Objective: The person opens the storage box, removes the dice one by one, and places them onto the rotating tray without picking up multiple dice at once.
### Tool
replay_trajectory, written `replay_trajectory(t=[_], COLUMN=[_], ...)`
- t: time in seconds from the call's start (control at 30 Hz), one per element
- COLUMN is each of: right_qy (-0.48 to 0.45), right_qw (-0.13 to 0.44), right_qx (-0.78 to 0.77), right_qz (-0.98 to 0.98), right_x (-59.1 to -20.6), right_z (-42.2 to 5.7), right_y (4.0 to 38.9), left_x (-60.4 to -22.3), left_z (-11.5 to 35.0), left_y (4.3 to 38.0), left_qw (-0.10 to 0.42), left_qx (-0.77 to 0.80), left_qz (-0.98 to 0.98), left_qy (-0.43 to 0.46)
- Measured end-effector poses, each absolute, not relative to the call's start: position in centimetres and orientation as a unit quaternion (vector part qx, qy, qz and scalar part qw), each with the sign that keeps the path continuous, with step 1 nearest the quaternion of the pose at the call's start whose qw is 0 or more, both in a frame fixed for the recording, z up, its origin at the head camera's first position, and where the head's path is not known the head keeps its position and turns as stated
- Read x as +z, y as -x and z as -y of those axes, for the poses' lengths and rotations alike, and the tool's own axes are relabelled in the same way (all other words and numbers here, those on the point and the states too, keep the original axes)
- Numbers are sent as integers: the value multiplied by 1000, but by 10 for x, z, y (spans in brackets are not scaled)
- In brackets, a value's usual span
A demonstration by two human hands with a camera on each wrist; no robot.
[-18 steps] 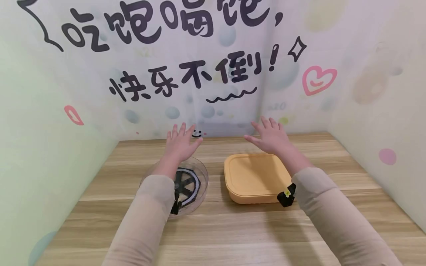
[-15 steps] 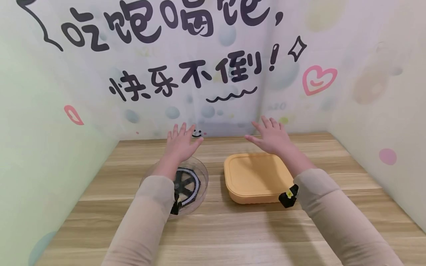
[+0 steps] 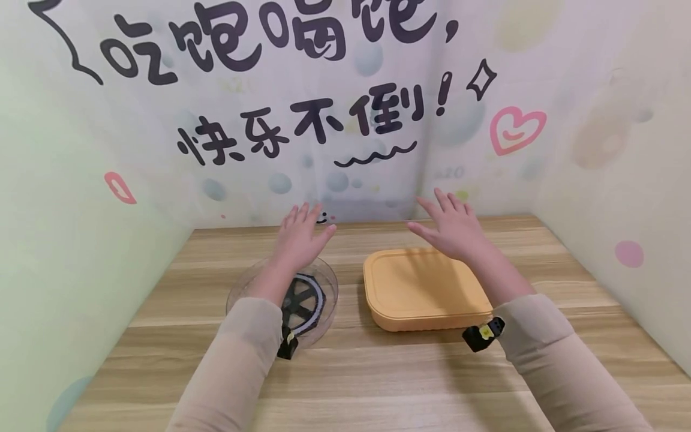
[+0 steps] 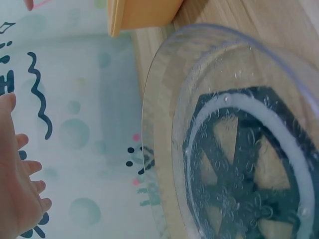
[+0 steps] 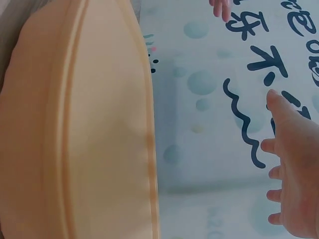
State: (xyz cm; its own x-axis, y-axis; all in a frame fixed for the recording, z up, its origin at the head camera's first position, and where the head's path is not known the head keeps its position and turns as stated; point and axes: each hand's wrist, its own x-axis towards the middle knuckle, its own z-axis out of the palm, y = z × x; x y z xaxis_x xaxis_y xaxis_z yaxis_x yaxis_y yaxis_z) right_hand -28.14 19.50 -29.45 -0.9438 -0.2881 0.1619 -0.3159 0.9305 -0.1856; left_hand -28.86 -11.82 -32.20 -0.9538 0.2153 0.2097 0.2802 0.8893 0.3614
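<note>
My left hand (image 3: 299, 240) hovers above the far side of a clear round dish (image 3: 332, 294), fingers spread and holding nothing. A dark spoked wheel shape (image 3: 296, 305) with a pale ring shows through the dish's base; small embossed flowers mark the clear plastic in the left wrist view. To the right, my right hand (image 3: 453, 231) is raised over the back of a yellow-orange lidded food container (image 3: 410, 285). Its fingers are extended, with nothing in them. The container's lid (image 5: 109, 124) is on, seen from close in the right wrist view. My left forearm covers part of the dish.
The dish and container stand side by side on a wood-grain table (image 3: 345, 384), with a gap between them. Behind rises a pale printed backdrop (image 3: 378, 186) with black lettering; side panels enclose both sides. Small black devices (image 3: 480, 336) sit at both wrists.
Both hands have drifted slightly right, the right one a little more and its forearm lower. The dish and the container have stayed in place.
</note>
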Motion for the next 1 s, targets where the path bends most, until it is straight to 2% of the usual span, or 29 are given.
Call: replay_trajectory(t=[0.63, 1.0], right_qy=[-204, -236], right_qw=[131, 167], right_qx=[155, 191], right_qz=[958, 938], right_x=[-321, -342], right_z=[-217, -225], right_y=[243, 223], left_x=[-334, -354], left_z=[98, 88], left_y=[257, 240], left_qw=[113, 78], left_qx=[-345, -418], left_qz=[912, 885], left_qy=[190, 190])
